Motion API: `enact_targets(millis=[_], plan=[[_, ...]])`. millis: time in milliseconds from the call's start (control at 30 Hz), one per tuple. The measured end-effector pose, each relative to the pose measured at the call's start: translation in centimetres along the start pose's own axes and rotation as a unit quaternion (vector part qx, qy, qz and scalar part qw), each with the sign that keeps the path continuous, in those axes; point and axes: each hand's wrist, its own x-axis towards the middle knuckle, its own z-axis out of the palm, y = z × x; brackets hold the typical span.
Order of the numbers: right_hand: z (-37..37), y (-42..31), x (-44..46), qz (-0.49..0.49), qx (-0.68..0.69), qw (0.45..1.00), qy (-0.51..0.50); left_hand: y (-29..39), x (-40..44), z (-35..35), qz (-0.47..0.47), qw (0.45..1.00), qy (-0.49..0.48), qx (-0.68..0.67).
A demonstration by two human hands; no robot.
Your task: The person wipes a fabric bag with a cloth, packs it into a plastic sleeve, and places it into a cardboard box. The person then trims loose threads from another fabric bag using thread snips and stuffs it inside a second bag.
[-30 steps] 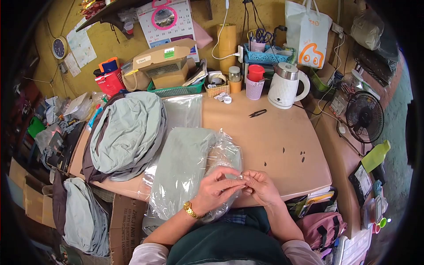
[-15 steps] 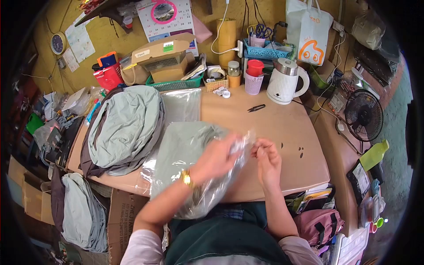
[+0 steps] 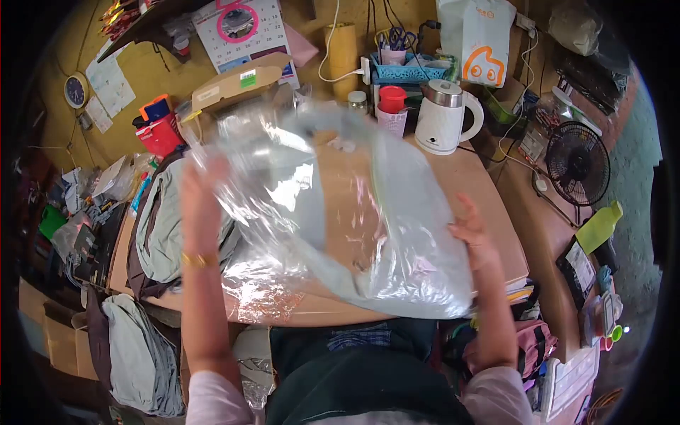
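Centrally, a clear plastic bag with pale grey cloth inside spans the space between two hands, over the brown table. The cloth forms a ring, and the tabletop shows through its middle. Loose, glossy plastic extends to the left of the ring; whether the underside touches the table cannot be told.

The left hand, blurred, is at the left end of the bag, with plastic about its fingers; whether these are closed on it cannot be told. A gold band encircles that wrist. The right hand is at the opposite side, its fingers spread and partly bent, their tips at the edge of the bag; firm contact cannot be made out.

At left, a pile of grey and dark fabric lies on the table, partly behind the left forearm. Clear film covers the near part of the table, right of the left forearm. Beyond the bag stand a red cup and, to its right, a white kettle. A black fan stands farther right.
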Motion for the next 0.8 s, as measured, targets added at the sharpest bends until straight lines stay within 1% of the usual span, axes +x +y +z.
enact_targets(millis=[33,67,100,133,167,200,233,267,300,333,367,400,433,467,500,533,567,600,633,667,733,767,800], plan=[[-3.6,-0.8,0.2,0.047,-0.114,0.992,-0.002,-3.4,-3.2,-0.1,-0.089,0.994,-0.055,0.039],[-5.6,-1.0,0.5,0.073,-0.171,0.983,0.001,-4.1,-6.4,0.8,-0.2,0.962,-0.106,0.153],[-7.6,-1.1,0.8,0.1,-0.226,0.969,0.002,-12.7,-9.0,-1.2,-0.198,0.962,-0.186,-0.002],[-8.7,-1.1,1.3,0.034,-0.463,0.884,0.054,-14.5,-11.3,-0.9,-0.258,0.941,-0.22,0.004],[-8.8,-1.8,1.9,-0.033,-0.668,0.736,0.101,-14.6,-12.2,-0.5,-0.311,0.918,-0.246,-0.015],[-8.4,-2.0,2.8,-0.065,-0.622,0.776,0.089,-14.9,-12.1,-0.1,-0.314,0.916,-0.251,-0.017],[-6.7,-2.4,4.1,-0.096,-0.571,0.812,0.074,-15.2,-11.7,0.3,-0.35,0.911,-0.217,0.009],[-4.8,-2.5,5.5,-0.063,-0.556,0.828,0.045,-15.4,-11.2,0.6,-0.385,0.904,-0.18,0.035],[-2.8,-2.4,7.0,-0.031,-0.538,0.842,0.013,-13.8,-10.7,2.2,-0.377,0.916,-0.136,0.028],[-0.7,-2.0,8.7,-0.003,-0.559,0.829,-0.004,-13.7,-10.0,2.9,-0.38,0.915,-0.131,0.03],[0.7,-1.2,10.0,0.023,-0.578,0.815,-0.024,-13.7,-9.1,3.1,-0.322,0.92,-0.224,0.0],[0.5,1.2,11.3,0.023,-0.574,0.818,-0.035,-13.7,-8.7,3.0,-0.262,0.912,-0.314,-0.025],[0.0,4.8,13.0,-0.04,-0.594,0.804,0.01,-13.7,-8.4,2.8,-0.266,0.914,-0.305,-0.017],[-0.1,7.4,14.2,-0.102,-0.606,0.787,0.056,-13.7,-8.2,2.6,-0.284,0.914,-0.246,-0.151],[0.2,8.8,14.3,-0.103,-0.598,0.793,0.047,-13.8,-8.1,2.3,-0.292,0.896,-0.182,-0.282],[0.3,10.1,13.9,-0.139,-0.577,0.796,0.12,-13.9,-8.2,1.8,-0.291,0.901,-0.173,-0.273],[0.3,11.1,13.7,-0.172,-0.553,0.792,0.192,-14.3,-8.4,1.4,-0.322,0.892,-0.152,-0.279],[-0.2,11.5,13.7,-0.186,-0.538,0.8,0.192,-14.9,-8.8,0.8,-0.352,0.881,-0.127,-0.289],[-0.5,11.6,13.8,-0.198,-0.522,0.807,0.191,-17.5,-9.1,-0.2,-0.348,0.875,-0.148,-0.301],[-0.6,11.5,13.7,-0.194,-0.519,0.812,0.181,-16.2,-9.4,-0.3,-0.351,0.878,-0.137,-0.296],[-0.9,11.3,13.7,-0.181,-0.516,0.82,0.17,-14.1,-9.1,0.5,-0.5,0.753,-0.213,-0.371],[-1.1,11.4,13.9,-0.182,-0.515,0.821,0.168,-15.2,-9.0,0.4,-0.498,0.694,-0.27,-0.445],[-1.2,11.5,13.9,-0.182,-0.513,0.822,0.166,-15.3,-9.1,0.6,-0.497,0.694,-0.269,-0.446]])
